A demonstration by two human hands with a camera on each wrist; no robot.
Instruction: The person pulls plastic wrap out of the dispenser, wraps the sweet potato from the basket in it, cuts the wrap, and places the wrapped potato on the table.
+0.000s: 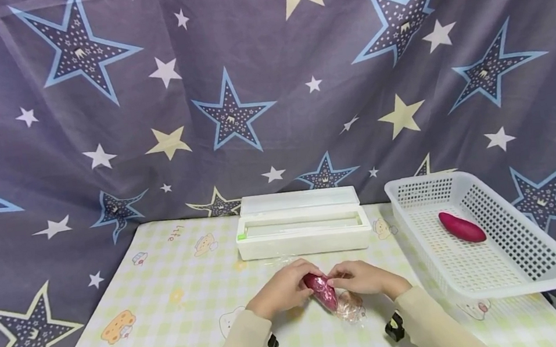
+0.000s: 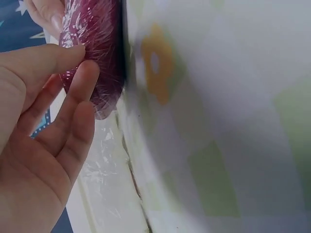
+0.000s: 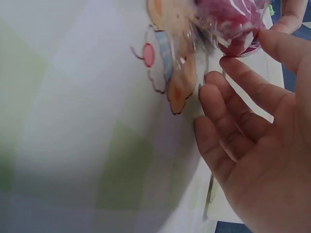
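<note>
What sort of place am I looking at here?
Probably a makeshift tabletop workspace: a star-print curtain hangs behind a checked table cover, which bears a white plastic basket and an open white box.

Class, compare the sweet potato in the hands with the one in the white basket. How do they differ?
Covering: the held sweet potato has shiny clear film around it; the other sweet potato shows none.
Place: the held sweet potato is between the left hand and right hand; the other sweet potato lies untouched in the white basket.
Shared: both are reddish-purple and elongated.
</note>
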